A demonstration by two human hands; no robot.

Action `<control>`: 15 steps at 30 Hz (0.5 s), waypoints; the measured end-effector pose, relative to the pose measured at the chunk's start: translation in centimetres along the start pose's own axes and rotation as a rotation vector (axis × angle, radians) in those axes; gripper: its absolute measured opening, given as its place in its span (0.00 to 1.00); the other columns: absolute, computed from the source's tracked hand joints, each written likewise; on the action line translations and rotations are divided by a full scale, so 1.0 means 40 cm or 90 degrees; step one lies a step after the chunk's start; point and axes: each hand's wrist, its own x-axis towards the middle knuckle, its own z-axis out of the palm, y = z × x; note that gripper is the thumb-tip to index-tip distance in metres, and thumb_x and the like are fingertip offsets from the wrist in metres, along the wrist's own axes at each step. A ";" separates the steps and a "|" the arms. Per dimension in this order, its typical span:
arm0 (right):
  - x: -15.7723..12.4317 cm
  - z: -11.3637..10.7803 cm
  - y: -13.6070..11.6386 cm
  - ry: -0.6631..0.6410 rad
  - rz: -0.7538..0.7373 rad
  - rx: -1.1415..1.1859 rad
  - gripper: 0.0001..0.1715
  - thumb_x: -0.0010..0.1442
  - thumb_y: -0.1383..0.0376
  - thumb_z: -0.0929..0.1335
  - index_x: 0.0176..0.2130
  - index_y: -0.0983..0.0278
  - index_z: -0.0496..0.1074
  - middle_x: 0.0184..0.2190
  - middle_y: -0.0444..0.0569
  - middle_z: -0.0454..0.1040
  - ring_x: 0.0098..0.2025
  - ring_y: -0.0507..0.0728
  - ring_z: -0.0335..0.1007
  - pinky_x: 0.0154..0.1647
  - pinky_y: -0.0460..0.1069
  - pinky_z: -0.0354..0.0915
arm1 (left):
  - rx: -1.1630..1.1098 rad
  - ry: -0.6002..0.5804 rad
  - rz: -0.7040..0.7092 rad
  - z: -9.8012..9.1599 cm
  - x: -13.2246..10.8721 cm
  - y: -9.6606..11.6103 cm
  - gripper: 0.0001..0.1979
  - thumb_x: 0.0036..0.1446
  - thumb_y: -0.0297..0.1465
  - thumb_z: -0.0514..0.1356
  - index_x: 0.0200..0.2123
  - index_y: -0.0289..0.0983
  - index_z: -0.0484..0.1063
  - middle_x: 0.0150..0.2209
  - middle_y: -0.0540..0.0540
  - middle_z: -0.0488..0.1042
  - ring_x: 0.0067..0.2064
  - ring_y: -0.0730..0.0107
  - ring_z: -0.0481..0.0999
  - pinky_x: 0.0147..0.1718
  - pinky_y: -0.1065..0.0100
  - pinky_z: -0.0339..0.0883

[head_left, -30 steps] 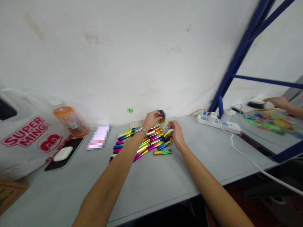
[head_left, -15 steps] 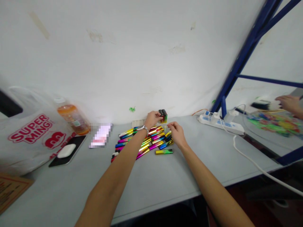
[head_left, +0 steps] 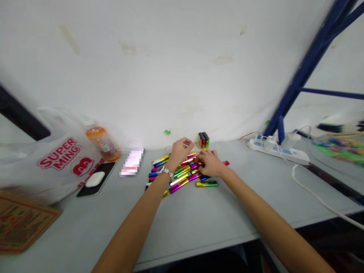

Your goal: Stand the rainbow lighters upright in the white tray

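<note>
The lighters (head_left: pixel 179 171) lie in a pile on the table (head_left: pixel 193 227), beneath and between the hands. The left hand (head_left: pixel 181 151) is over the far side, fingers loosely curled; the right hand (head_left: pixel 209 163) bends its fingers down onto the right side. Whether either grips one, I cannot tell. Most long axes slant from near left to far right. A lone lighter (head_left: pixel 206 184) lies nearly crosswise, nearer the table's front edge; beyond the right hand a bunch (head_left: pixel 204 141) stands upright, black ends up.

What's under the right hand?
Around the right hand, shiny coloured pieces stick out, one showing a red end to its right. Whatever lies directly beneath is covered.
</note>
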 end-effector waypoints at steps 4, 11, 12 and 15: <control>0.029 -0.002 -0.006 -0.036 -0.013 -0.058 0.12 0.47 0.66 0.69 0.36 0.63 0.74 0.38 0.52 0.72 0.46 0.64 0.63 0.47 0.57 0.51 | -0.034 0.007 0.004 -0.054 -0.137 -0.004 0.11 0.59 0.38 0.60 0.35 0.36 0.74 0.29 0.47 0.78 0.29 0.68 0.76 0.30 0.68 0.68; 0.044 0.016 -0.005 -0.004 0.005 -0.060 0.11 0.50 0.60 0.70 0.34 0.63 0.72 0.38 0.54 0.73 0.45 0.64 0.63 0.49 0.58 0.53 | -0.042 -0.018 0.102 -0.065 -0.245 -0.029 0.12 0.63 0.39 0.56 0.35 0.39 0.75 0.36 0.46 0.78 0.38 0.66 0.76 0.39 0.66 0.69; 0.042 0.018 -0.003 0.020 0.001 -0.034 0.09 0.53 0.61 0.68 0.34 0.63 0.71 0.36 0.53 0.73 0.44 0.63 0.64 0.49 0.57 0.53 | -0.048 -0.008 0.105 -0.058 -0.240 -0.029 0.12 0.63 0.38 0.56 0.35 0.38 0.75 0.36 0.46 0.78 0.38 0.66 0.76 0.39 0.66 0.69; 0.029 0.018 -0.005 0.118 0.012 0.129 0.07 0.59 0.61 0.64 0.33 0.61 0.68 0.30 0.48 0.72 0.36 0.59 0.65 0.43 0.54 0.57 | -0.064 0.027 0.110 -0.030 -0.206 -0.023 0.10 0.62 0.36 0.56 0.36 0.37 0.74 0.35 0.46 0.78 0.36 0.68 0.76 0.37 0.68 0.70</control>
